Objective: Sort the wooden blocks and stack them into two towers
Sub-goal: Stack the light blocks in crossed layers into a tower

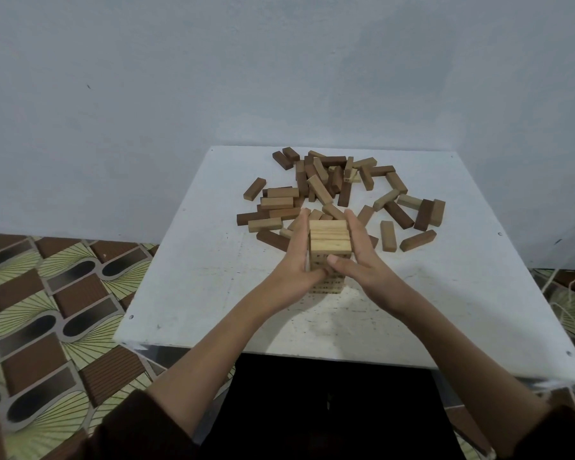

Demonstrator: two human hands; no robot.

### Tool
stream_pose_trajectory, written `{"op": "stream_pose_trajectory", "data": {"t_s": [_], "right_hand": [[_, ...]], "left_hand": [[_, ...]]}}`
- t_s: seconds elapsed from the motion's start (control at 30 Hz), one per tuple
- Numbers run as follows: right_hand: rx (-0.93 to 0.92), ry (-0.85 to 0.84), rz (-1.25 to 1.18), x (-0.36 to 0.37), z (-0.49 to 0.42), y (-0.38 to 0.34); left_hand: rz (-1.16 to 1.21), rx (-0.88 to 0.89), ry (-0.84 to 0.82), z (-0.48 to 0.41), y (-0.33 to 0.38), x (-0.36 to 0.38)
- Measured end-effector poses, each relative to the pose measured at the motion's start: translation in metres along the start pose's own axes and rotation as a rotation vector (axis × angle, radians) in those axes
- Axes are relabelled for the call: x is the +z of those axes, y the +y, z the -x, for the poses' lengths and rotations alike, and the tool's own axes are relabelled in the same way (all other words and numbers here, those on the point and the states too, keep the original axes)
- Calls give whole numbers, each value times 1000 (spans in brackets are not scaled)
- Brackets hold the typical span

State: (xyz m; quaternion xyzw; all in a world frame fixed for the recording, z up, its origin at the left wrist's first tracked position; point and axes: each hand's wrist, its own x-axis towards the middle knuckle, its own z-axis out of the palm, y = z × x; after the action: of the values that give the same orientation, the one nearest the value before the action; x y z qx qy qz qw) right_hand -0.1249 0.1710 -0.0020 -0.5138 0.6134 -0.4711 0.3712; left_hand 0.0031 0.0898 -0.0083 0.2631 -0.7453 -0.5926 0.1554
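cropped sleeve [130,429], left hand [296,257], right hand [359,260] around half-hidden pale tower [330,235]

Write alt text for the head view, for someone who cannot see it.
A left hand and right hand press against the sides of a light-wood tower on a white table. Behind it lies a loose pile of light and dark blocks.

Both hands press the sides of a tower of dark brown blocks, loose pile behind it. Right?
No: the head view shows the tower is pale wood, not dark brown. The left hand and right hand do press its sides, with the loose pile behind it.
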Motion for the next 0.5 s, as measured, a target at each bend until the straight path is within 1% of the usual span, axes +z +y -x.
{"op": "stream_pose_trajectory", "data": {"t_s": [0.37,0.5], "right_hand": [[22,-11,7,2,-1,1],[20,-20,2,1,0,0]], "left_hand": [[-43,-31,-34,-3,-1,-1],[-51,-6,-23,-2,-2,-3]]}}
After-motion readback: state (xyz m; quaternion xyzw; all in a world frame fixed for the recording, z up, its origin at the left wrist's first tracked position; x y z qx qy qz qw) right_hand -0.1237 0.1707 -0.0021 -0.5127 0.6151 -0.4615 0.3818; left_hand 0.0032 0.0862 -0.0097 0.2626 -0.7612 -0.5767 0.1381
